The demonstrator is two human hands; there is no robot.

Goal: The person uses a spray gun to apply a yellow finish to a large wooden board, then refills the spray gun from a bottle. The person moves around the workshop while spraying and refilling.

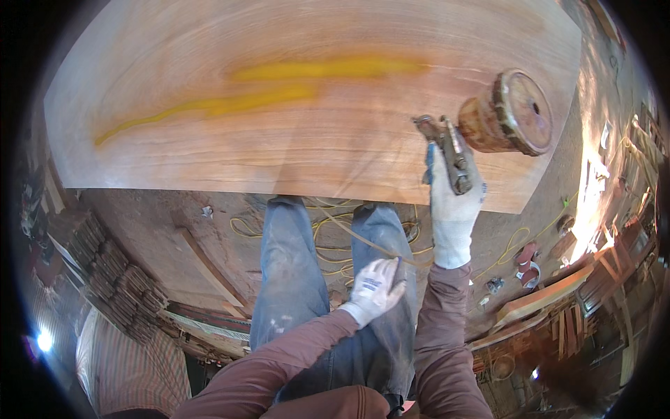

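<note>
In the gloved fist of my right hand is a metal spray gun, held over the front right part of a wooden panel. A round, stained cup with a crusted lid is on the gun's right side, tilted. Yellow streaks of paint run across the panel's left and middle, soft at the edges. Lower down, in front of my right leg, my gloved left hand is closed around a thin pale hose. The hose's far course is partly hidden.
Coils of yellow cord lie on the ground beneath the panel's front edge. Stacked timber stands at the left, with a loose plank beside it. At the right are wood offcuts, long boards and small containers.
</note>
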